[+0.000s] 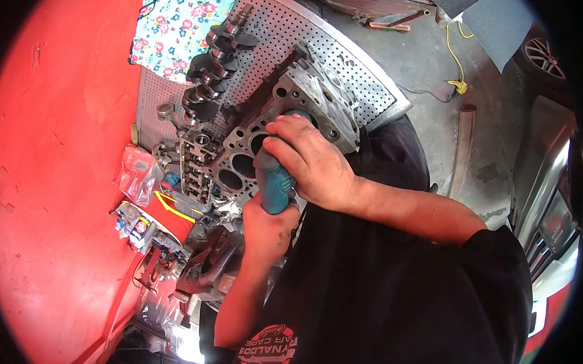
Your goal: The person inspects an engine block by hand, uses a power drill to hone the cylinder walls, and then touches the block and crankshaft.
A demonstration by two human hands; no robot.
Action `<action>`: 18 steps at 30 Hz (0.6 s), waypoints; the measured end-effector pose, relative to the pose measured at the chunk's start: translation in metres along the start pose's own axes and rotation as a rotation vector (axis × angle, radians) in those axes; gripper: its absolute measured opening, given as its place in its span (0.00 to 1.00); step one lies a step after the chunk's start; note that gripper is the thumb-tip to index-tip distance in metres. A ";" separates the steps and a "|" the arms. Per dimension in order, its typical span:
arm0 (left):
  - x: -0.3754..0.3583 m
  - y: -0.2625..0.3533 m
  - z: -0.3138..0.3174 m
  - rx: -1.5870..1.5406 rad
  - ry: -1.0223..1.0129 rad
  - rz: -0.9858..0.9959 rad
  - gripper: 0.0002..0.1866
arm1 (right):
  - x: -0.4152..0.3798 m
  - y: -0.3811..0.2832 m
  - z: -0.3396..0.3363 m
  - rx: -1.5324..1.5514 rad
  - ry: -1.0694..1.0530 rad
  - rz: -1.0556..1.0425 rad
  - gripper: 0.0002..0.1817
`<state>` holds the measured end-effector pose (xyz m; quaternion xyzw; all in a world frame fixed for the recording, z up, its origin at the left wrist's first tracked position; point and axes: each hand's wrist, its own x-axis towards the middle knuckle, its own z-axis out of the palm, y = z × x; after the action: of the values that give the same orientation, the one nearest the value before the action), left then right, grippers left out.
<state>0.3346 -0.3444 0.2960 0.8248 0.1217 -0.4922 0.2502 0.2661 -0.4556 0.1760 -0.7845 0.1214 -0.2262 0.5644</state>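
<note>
A teal power tool (274, 186) is held in both hands over the engine block (242, 135). My left hand (270, 227) wraps round its lower end, and its fingers are partly hidden. My right hand (316, 158) lies over the tool's upper part with bent fingers, hiding much of it. What the tool's working end touches is covered by that hand. Several round cylinder bores (243, 166) show in the block's flat face, left of the tool. A crankshaft (212, 75) lies beyond the block.
A perforated metal bench (270, 29) carries the parts. On it are a flowered cloth (177, 32), a piston (166, 111) and a metal part with a row of fittings (196, 169). Clear plastic bags (139, 171) sit by the red wall (53, 158). A yellow cord (454, 54) hangs at right; a car (549, 192) stands nearby.
</note>
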 end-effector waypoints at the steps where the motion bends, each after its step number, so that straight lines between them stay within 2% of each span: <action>1: -0.001 -0.001 0.000 0.003 0.003 0.002 0.07 | -0.001 0.000 0.001 -0.005 0.004 -0.009 0.32; 7: -0.011 -0.011 -0.007 -0.016 0.013 0.072 0.05 | -0.001 -0.007 0.003 -0.016 0.006 -0.048 0.31; 18: -0.037 -0.006 -0.019 0.065 0.040 0.034 0.07 | -0.001 -0.023 0.002 -0.030 0.016 -0.107 0.28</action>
<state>0.3281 -0.3279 0.3339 0.8441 0.0966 -0.4751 0.2289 0.2647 -0.4455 0.1970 -0.7965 0.0871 -0.2603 0.5387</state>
